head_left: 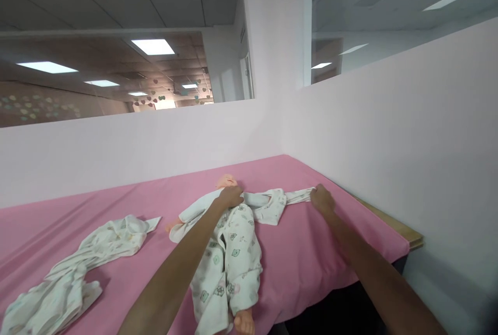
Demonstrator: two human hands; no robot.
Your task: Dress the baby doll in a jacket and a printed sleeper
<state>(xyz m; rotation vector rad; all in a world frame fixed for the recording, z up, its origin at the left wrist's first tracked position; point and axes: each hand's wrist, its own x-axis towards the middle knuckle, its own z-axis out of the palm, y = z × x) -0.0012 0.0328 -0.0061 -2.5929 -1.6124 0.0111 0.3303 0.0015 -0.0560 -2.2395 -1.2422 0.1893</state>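
Note:
A baby doll [226, 181] lies on its back on the pink sheet [303, 252], dressed in a white patterned sleepsuit [229, 252]. My left hand [230, 196] rests closed on the suit at the doll's neck and chest. My right hand [322, 199] is closed on the end of the suit's sleeve [288, 197], which is stretched out flat to the right. One bare doll foot [244, 322] shows at the bottom edge. The doll's other hand [174, 224] pokes out of the left sleeve.
A second white patterned garment [78, 267] lies crumpled on the sheet to the left. Pale partition walls [389, 133] close the table at the back and right. The table's wooden edge [392, 223] shows at the right, with a drop beyond it.

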